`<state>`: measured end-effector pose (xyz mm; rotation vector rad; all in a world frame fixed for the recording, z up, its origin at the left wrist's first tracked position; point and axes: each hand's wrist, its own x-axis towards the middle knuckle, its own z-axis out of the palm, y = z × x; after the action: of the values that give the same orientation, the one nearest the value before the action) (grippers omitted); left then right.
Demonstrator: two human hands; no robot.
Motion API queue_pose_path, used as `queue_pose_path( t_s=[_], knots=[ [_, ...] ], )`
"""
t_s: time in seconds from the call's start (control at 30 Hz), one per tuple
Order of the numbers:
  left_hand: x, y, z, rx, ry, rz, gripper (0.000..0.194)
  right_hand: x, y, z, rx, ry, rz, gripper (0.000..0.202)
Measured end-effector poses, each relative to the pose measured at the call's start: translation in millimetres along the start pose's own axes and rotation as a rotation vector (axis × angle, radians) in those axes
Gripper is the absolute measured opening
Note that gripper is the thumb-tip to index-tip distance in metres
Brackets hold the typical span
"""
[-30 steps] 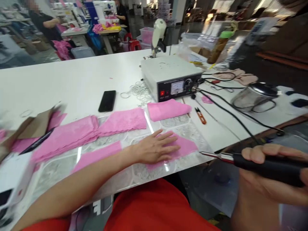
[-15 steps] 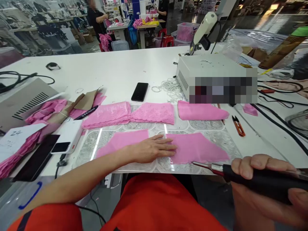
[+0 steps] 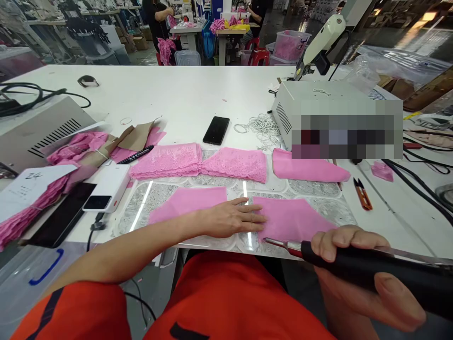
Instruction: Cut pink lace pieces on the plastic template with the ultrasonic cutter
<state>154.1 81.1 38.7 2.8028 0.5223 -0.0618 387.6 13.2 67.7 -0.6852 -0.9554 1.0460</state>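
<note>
My left hand (image 3: 231, 218) lies flat with fingers stretched out, their tips on the left edge of a cut pink fabric piece (image 3: 292, 219). Another pink piece (image 3: 191, 200) lies left of that hand, partly covered by the hand and forearm. In my right hand (image 3: 357, 264) is a black-handled tool (image 3: 382, 269) with a slim metal tip, fingers wrapped round the handle. The tip points left, at the lower left edge of the right-hand piece; whether it touches, I cannot tell. Behind are two stacks of pink lace (image 3: 166, 162) and a plain pink stack (image 3: 307, 166).
A phone (image 3: 216, 131) and tangled white string (image 3: 265, 130) lie farther back. Grey boxes stand at left (image 3: 53, 127) and right (image 3: 283, 108). Orange-handled snips (image 3: 363, 193) and black cables (image 3: 421, 184) are at right. A white power bank (image 3: 108, 189) sits left.
My right hand has brought the tool leftward, its tip now near the lower left edge of the right pink piece. My left hand stays flat in place; the view has shifted slightly.
</note>
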Motion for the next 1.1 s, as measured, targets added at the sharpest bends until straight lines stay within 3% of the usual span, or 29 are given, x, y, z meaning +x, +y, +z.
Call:
queue_pose_path(
  t_s=[0.27,0.53,0.73,0.87,0.97,1.1],
  knots=[
    [-1.1,-0.2,2.4,0.033,0.034,0.015,0.045,0.0,5.9,3.5,0.008,-0.018,0.006,0.025],
    [-3.2,-2.2,6.4,0.062,0.146,0.058,0.042,-0.4,9.3,5.1,0.015,-0.023,0.006,0.024],
    [-2.6,-1.9,6.6,0.053,0.105,0.046,0.043,0.5,8.6,7.9,-0.009,-0.072,-0.041,0.018],
    [-3.9,0.8,-6.2,0.006,0.088,0.032,0.047,-1.0,9.9,3.7,-0.016,-0.059,-0.027,0.022],
    [-14.7,0.3,-19.6,-0.052,0.133,-0.041,0.049,-2.5,12.7,-4.4,0.004,-0.011,-0.026,0.025],
    [-49.9,-3.8,-23.2,-0.123,0.214,-0.126,0.045,-3.0,16.6,-9.7,0.031,0.031,-0.004,0.027]
  ],
)
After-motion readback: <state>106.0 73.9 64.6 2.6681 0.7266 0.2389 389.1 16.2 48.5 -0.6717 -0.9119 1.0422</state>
